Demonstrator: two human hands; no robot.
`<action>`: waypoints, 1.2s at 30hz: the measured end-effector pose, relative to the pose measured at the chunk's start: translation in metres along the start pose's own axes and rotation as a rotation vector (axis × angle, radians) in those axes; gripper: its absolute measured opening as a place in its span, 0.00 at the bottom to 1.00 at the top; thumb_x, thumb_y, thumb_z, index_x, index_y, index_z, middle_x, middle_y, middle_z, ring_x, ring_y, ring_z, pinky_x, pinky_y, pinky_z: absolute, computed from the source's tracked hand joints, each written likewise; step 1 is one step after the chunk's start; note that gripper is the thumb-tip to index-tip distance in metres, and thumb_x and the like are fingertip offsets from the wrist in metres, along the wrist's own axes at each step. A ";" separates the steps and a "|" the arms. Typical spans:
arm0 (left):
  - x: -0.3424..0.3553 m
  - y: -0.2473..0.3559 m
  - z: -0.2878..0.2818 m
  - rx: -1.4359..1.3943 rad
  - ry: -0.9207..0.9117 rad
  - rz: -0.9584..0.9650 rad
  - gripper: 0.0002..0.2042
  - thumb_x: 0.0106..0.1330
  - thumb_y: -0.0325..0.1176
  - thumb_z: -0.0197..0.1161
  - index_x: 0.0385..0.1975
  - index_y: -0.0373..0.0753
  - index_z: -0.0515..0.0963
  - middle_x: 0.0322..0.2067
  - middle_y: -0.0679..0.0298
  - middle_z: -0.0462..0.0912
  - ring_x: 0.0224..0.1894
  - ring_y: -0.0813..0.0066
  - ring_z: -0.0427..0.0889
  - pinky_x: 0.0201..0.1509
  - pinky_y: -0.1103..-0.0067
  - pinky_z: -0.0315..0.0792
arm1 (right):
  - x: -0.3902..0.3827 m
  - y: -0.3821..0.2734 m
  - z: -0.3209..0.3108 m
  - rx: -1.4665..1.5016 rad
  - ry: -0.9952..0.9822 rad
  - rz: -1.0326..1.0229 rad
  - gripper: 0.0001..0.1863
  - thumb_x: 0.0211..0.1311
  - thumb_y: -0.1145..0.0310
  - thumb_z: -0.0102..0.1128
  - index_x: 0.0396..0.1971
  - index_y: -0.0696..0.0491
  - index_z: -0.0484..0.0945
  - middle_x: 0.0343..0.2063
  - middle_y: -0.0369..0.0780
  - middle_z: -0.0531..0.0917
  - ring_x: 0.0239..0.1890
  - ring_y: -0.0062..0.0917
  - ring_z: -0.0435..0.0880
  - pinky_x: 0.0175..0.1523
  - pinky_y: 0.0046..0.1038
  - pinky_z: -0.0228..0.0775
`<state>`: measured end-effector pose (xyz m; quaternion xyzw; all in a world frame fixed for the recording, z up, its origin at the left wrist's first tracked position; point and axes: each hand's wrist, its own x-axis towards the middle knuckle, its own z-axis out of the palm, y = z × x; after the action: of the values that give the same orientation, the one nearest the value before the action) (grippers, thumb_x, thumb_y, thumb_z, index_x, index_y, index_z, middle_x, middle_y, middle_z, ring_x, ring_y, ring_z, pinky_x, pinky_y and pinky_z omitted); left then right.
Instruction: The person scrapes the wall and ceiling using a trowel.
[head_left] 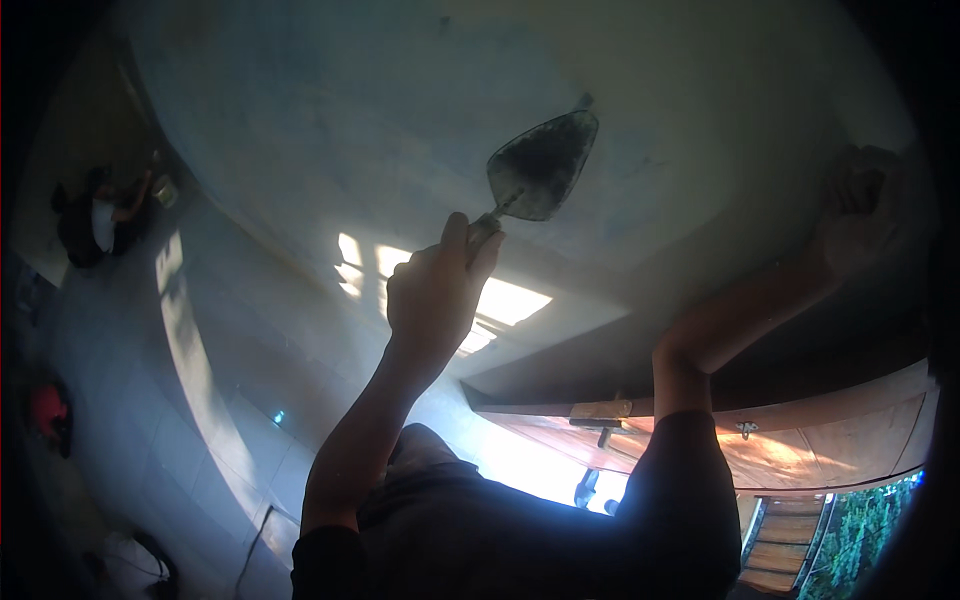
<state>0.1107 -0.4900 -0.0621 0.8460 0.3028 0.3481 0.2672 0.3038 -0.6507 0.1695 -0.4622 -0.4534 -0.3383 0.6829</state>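
Wrapped tight around the handle, the left hand holds a pointed trowel up near the centre of the frame, thumb laid along the shank. Its blade is dark with what looks like wet mortar or plaster, and its tip lies on or just off the pale, bluish-grey plastered surface that fills the upper half of the picture; whether the blade truly touches cannot be told from this angle.

At the far right edge, the right hand is raised against the same surface. It is dim and smeared by the lens, so whether those fingers are closed on something or simply pressed flat I cannot tell.

Below the arms, a reddish wooden door with a metal bolt shows at lower right, and bright window patches fall across the middle. Another person crouches at the upper left, well apart.

Judging from the raised blade, loose material could drop off it toward the face, and a tilt of the wrist could gouge the fresh surface.
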 end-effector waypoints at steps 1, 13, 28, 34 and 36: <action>-0.002 -0.002 0.001 0.009 -0.008 -0.005 0.16 0.71 0.47 0.52 0.34 0.39 0.69 0.14 0.53 0.77 0.20 0.50 0.80 0.21 0.63 0.72 | -0.004 0.004 0.001 0.009 -0.008 0.016 0.19 0.68 0.63 0.47 0.22 0.60 0.75 0.11 0.27 0.53 0.11 0.11 0.48 0.18 0.18 0.34; -0.004 0.000 0.009 -0.035 -0.019 -0.004 0.16 0.70 0.48 0.53 0.33 0.39 0.69 0.14 0.54 0.77 0.20 0.51 0.80 0.22 0.63 0.71 | 0.004 0.001 -0.009 0.029 -0.024 -0.017 0.19 0.69 0.62 0.46 0.22 0.60 0.74 0.11 0.27 0.53 0.12 0.11 0.48 0.17 0.19 0.33; 0.009 0.008 0.003 -0.068 0.008 -0.010 0.19 0.69 0.54 0.50 0.33 0.42 0.69 0.15 0.55 0.78 0.20 0.49 0.81 0.22 0.60 0.73 | 0.000 -0.001 -0.004 -0.055 -0.061 -0.044 0.19 0.68 0.62 0.46 0.22 0.58 0.75 0.11 0.26 0.53 0.11 0.09 0.48 0.17 0.19 0.33; -0.016 -0.034 0.024 -0.725 -0.291 -0.150 0.09 0.73 0.39 0.50 0.38 0.40 0.66 0.11 0.70 0.65 0.10 0.85 0.64 0.13 0.81 0.61 | -0.003 0.008 -0.004 -0.080 -0.014 -0.078 0.19 0.69 0.60 0.47 0.21 0.57 0.75 0.11 0.25 0.54 0.12 0.09 0.48 0.17 0.19 0.33; -0.020 -0.044 0.035 -0.475 -0.285 0.029 0.11 0.68 0.30 0.50 0.48 0.37 0.68 0.27 0.53 0.72 0.25 0.56 0.77 0.27 0.69 0.73 | -0.003 0.004 -0.008 -0.092 -0.049 -0.037 0.20 0.69 0.59 0.47 0.21 0.56 0.74 0.11 0.25 0.54 0.12 0.08 0.48 0.18 0.19 0.33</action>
<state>0.1107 -0.4824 -0.1213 0.8043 0.1600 0.2905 0.4930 0.3088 -0.6573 0.1644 -0.4927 -0.4626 -0.3600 0.6432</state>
